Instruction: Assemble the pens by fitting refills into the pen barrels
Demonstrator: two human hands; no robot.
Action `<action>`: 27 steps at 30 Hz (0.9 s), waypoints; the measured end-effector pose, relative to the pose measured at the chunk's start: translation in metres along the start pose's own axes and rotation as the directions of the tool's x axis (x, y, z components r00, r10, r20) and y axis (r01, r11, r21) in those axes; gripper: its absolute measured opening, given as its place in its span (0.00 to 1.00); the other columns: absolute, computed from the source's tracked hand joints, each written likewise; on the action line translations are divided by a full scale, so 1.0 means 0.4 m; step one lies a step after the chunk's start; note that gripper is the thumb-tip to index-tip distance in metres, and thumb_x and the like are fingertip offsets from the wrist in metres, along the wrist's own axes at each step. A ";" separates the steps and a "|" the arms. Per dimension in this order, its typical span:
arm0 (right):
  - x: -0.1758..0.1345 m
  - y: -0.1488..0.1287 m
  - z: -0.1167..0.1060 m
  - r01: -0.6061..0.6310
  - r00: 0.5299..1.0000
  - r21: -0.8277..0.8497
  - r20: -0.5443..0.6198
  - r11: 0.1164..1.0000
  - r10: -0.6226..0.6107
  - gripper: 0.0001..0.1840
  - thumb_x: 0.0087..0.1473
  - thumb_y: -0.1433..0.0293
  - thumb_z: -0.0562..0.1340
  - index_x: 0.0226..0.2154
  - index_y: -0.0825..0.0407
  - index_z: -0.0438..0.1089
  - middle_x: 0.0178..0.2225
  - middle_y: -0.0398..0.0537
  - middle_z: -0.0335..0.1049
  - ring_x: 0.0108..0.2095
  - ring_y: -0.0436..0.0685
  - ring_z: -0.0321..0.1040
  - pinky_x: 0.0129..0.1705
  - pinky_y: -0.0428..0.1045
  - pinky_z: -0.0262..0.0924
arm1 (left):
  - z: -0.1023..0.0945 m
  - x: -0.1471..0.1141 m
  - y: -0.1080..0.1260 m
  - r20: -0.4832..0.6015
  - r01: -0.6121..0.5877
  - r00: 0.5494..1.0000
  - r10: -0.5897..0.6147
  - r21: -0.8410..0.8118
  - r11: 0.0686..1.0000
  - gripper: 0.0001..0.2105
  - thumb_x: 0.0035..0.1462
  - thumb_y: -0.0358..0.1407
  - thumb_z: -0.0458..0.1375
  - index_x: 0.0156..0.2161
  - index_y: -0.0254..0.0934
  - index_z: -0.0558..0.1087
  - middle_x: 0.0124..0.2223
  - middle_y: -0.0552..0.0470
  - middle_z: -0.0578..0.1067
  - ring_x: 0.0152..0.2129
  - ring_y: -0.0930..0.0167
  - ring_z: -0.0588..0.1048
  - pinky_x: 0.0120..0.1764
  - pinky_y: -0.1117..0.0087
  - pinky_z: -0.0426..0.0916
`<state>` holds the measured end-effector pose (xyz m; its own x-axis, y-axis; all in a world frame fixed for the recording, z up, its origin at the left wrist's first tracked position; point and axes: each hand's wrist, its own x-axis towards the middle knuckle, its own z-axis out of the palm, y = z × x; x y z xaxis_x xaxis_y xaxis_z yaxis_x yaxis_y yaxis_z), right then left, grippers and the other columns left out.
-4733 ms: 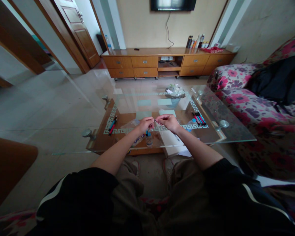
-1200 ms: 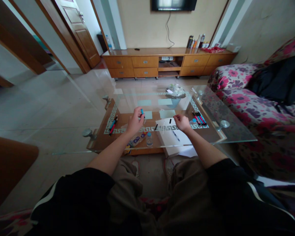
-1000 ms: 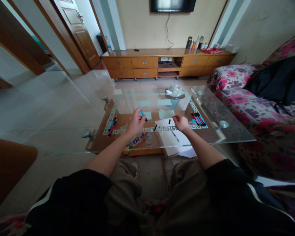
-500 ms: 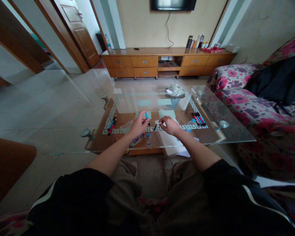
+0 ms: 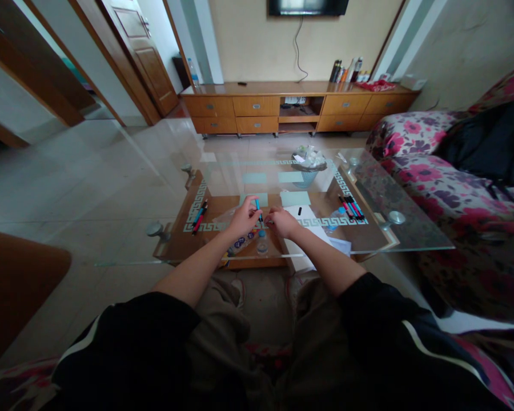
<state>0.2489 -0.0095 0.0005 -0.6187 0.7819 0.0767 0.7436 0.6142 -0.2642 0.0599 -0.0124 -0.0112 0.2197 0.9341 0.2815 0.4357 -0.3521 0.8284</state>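
My left hand (image 5: 245,218) is closed around a blue marker (image 5: 257,204), held upright with its black end pointing down over the glass table (image 5: 223,248). Close beside that lower end is my right hand (image 5: 281,221), its fingers drawn together in a pinch; what they hold, if anything, is too small to make out. A small black cap (image 5: 300,211) lies on the glass beyond my right hand. Blue, red and black markers (image 5: 199,217) lie in a group at the left of the table. More markers (image 5: 352,208) are lined up at the right.
Under the glass are a plastic bottle (image 5: 262,244), white paper (image 5: 297,256) and a snack packet (image 5: 240,244). A filled waste basket (image 5: 305,178) shows behind the table. A floral sofa (image 5: 420,171) stands at the right, a wooden TV cabinet (image 5: 257,107) at the back.
My right hand has moved left and its fingers have closed near the marker's lower end. The black piece seen between my hands is now hidden; a black cap shows beyond my right hand.
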 end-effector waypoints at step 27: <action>-0.045 0.079 -0.028 -0.137 0.736 0.860 -0.244 0.492 0.631 0.15 0.47 0.61 0.67 0.34 0.56 0.75 0.31 0.50 0.77 0.30 0.53 0.72 0.34 0.47 0.65 | 0.045 -0.006 0.017 0.161 -0.077 0.984 0.077 -0.009 0.997 0.16 0.57 0.37 0.59 0.50 0.37 0.68 0.34 0.52 0.76 0.28 0.71 0.75 0.33 0.72 0.69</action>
<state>0.2863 -0.0028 0.0014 0.0754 0.9894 0.1243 0.2325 0.1038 -0.9670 0.0780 -0.0181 -0.0151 0.3907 0.8822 0.2629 0.4095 -0.4223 0.8087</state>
